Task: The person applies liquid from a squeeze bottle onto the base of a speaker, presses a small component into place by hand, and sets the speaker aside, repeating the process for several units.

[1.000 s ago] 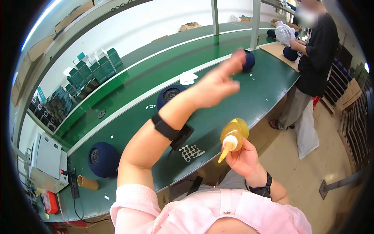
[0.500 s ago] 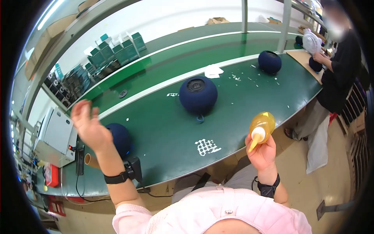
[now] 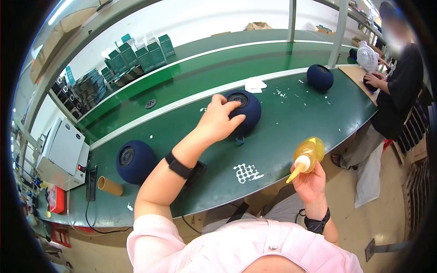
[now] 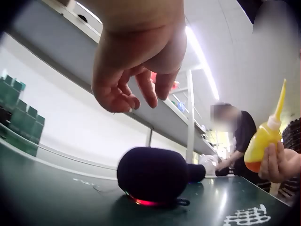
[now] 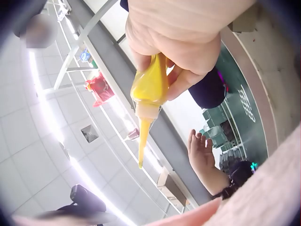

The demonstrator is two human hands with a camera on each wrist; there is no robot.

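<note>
My left hand [image 3: 219, 119] hangs above the middle dark blue round speaker [image 3: 248, 116], its fingers loosely bent. The left wrist view shows a gap between that hand [image 4: 141, 56] and the speaker [image 4: 150, 174], which has a red glow at its base. Away from the bench top, my right hand [image 3: 312, 184] grips a bottle of yellow liquid [image 3: 314, 148], its pointed nozzle tilted down to the left. In the right wrist view the fingers are wrapped round the bottle [image 5: 151, 84], partly hiding it.
Two more round speakers stand left [image 3: 136, 164] and far right [image 3: 319, 78] on the green bench. A cardboard tube [image 3: 110, 186], a white machine [image 3: 63, 157] and a punched white sheet [image 3: 246, 174] are there too. Another person [image 3: 398, 86] works at the right end.
From the right, my left hand swept to the left speaker, then back over the middle one. My right hand still holds the bottle. The head view has shifted.
</note>
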